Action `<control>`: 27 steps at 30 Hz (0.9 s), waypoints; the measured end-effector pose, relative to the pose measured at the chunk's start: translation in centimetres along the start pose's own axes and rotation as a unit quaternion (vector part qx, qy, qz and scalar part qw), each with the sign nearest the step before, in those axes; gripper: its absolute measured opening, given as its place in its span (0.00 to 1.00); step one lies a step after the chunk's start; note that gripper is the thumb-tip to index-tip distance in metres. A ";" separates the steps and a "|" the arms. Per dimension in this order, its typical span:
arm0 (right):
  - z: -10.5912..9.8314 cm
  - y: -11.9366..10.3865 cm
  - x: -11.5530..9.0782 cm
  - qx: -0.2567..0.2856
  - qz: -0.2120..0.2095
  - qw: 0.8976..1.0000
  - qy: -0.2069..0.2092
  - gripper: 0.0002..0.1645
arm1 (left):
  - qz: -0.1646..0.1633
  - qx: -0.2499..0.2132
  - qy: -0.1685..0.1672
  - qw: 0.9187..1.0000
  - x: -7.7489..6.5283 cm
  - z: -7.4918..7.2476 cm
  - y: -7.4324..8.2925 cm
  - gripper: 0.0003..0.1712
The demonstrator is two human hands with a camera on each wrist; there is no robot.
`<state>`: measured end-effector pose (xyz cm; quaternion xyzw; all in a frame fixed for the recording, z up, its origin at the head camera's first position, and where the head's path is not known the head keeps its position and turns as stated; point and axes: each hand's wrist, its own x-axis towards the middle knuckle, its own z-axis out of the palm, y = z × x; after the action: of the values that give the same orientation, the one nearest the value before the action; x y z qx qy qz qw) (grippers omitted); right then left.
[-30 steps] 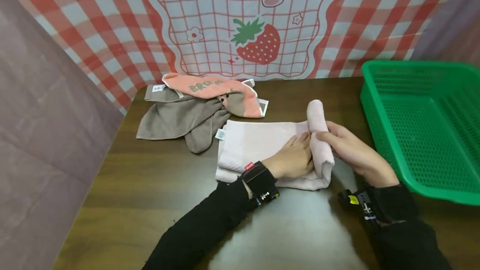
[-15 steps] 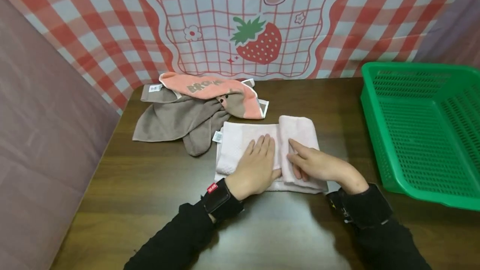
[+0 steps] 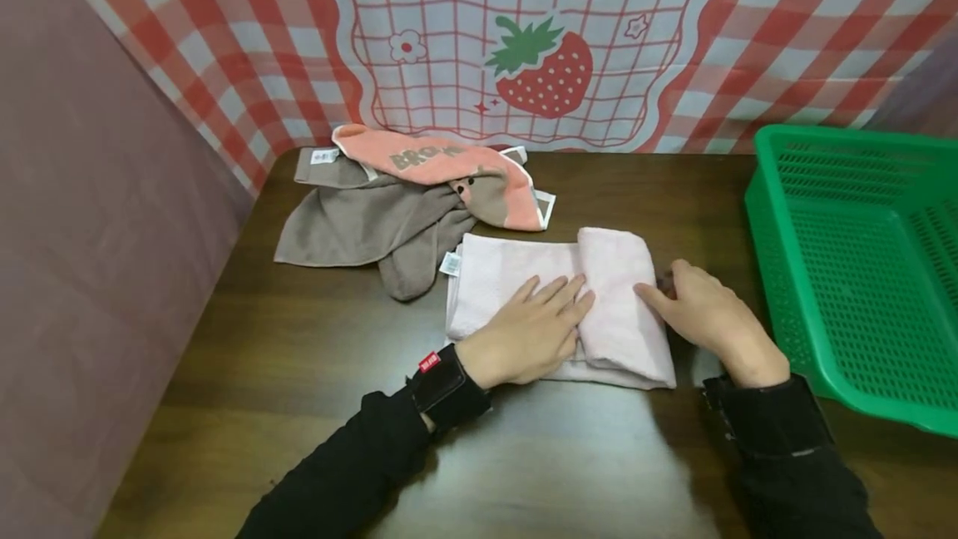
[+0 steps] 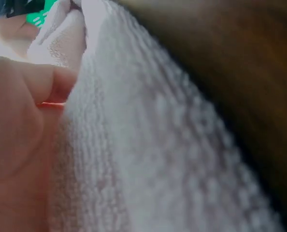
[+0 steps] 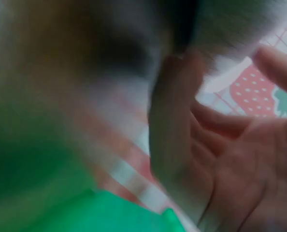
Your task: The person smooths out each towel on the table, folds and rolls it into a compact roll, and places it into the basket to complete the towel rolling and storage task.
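Pale-pink towel (image 3: pixel 619 306) under left fingers (image 3: pixel 571 289), right fingers (image 3: pixel 688 279) at its edge.

Soft, middling light seems to fall from above onto the counter (image 3: pixel 314 439), pooling into a pale, hazy glare along its near middle, while the far part sinks to dark brown. A shadow lies beside the right sleeve (image 3: pixel 801 472). The pink towel (image 3: pixel 516 269) reads evenly lit from the head view, and the checked cloth (image 3: pixel 224 40) bends and stretches toward the edges. At the left wrist, the upper left corner washes out to white and the nearest towelling goes soft. The right wrist view is dim and smeared, the green basket (image 5: pixel 105 212) badly out of focus, though the right hand's (image 5: pixel 240 169) palm creases still show.
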<state>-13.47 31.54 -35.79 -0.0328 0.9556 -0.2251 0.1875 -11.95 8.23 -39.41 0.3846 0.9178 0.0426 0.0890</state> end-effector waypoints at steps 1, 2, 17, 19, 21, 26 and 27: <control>0.0 0.3 0.1 0.005 0.008 1.000 -0.015 0.43 | 0.001 0.000 0.011 1.000 0.1 -0.1 0.0 0.31; 0.0 0.4 0.2 0.020 0.009 0.999 -0.034 0.45 | 0.002 -0.004 0.025 1.000 0.2 -0.3 -0.1 0.31; -0.8 -3.0 -1.2 0.220 -0.135 0.965 -0.039 0.38 | 0.015 0.004 0.039 0.999 0.7 -0.9 -0.2 0.34; -0.5 -3.5 -1.2 0.220 -0.153 0.963 -0.042 0.37 | 0.021 -0.004 0.023 1.000 0.5 -0.9 -0.7 0.34; -0.1 -3.9 -1.2 0.220 -0.169 0.960 -0.046 0.37 | 0.031 -0.018 0.001 0.999 0.3 -0.9 -1.5 0.35; 1.1 -4.9 -0.9 0.212 -0.209 0.953 -0.052 0.37 | 0.044 -0.046 -0.048 0.997 -0.3 -1.2 -3.4 0.36; 1.4 -5.1 -0.8 0.202 -0.217 0.954 -0.047 0.36 | 0.043 -0.048 -0.052 0.997 -0.4 -1.3 -3.6 0.35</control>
<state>-12.33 26.49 -34.38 -0.2111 0.8502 -0.4466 0.1820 -14.50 5.41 -38.62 0.4208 0.8914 0.0698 0.1530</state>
